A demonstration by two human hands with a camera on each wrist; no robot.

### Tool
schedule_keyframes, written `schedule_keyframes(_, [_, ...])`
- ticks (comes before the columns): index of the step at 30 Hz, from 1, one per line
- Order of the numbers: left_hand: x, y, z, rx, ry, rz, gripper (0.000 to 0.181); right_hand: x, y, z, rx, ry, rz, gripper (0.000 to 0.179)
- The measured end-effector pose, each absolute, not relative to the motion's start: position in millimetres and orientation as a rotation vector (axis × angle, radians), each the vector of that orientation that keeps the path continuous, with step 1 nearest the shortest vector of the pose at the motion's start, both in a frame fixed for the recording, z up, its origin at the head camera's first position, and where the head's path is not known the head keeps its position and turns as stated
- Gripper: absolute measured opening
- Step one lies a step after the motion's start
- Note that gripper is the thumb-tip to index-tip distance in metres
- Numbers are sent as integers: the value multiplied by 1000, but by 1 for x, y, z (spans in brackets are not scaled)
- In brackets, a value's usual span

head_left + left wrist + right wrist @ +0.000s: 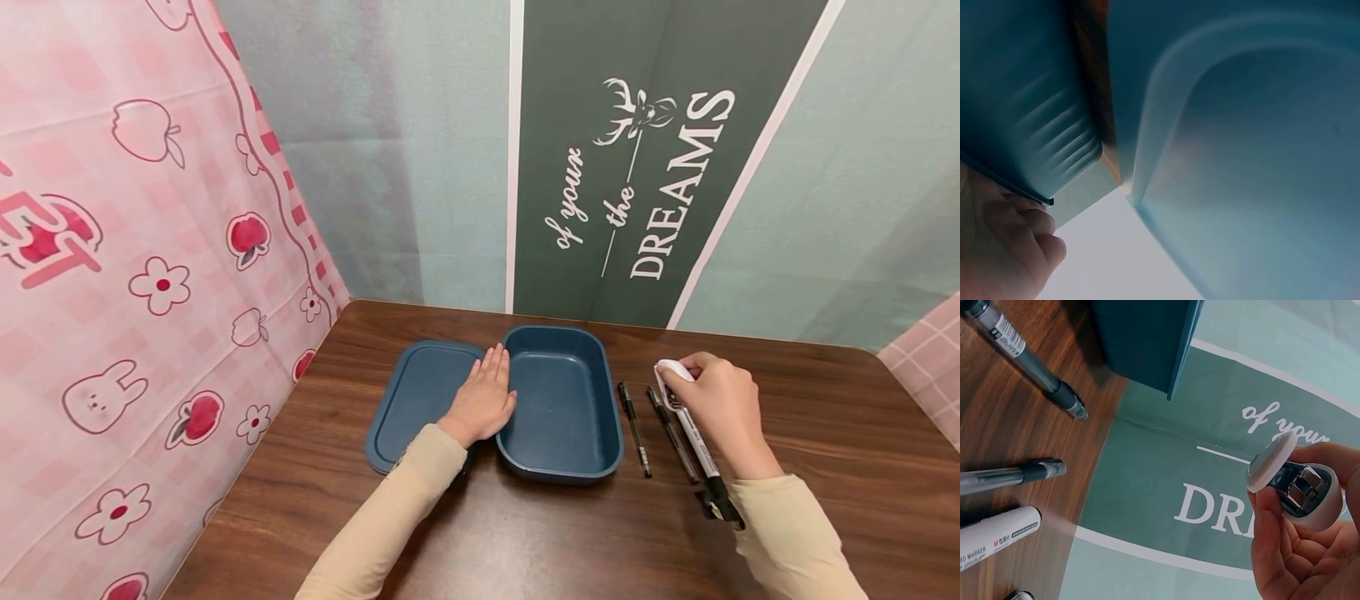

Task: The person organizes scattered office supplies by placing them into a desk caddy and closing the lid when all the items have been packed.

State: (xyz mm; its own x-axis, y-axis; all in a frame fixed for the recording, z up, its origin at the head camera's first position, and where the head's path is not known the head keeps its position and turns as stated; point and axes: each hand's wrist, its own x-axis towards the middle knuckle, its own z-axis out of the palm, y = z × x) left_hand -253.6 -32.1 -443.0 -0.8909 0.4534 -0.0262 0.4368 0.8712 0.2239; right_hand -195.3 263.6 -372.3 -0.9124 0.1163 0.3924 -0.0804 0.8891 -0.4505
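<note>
My right hand (723, 404) holds a small white stapler (1297, 487) between thumb and fingers, above the row of pens. Its metal inside shows in the right wrist view. My left hand (483, 396) rests with straight fingers along the left rim of a blue rectangular box (551, 475). In the left wrist view, the left hand's fingers (1029, 244) appear beside a ridged blue wall. Left of the box, a flat blue lid (423, 400) lies on the table, partly under my left forearm.
Right of the box lie a black pen (635, 429), a second pen (673, 435) and a white marker (699, 450), side by side. They rest on a brown wooden table (525, 550). Printed cloth (450, 167) hangs behind the table and at its left.
</note>
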Motion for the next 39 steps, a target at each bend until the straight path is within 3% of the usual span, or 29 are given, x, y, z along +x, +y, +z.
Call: schedule_keyframes(39, [-255, -33, -444, 709, 2965, 332, 64, -209, 232, -373, 45, -2665, 659, 26])
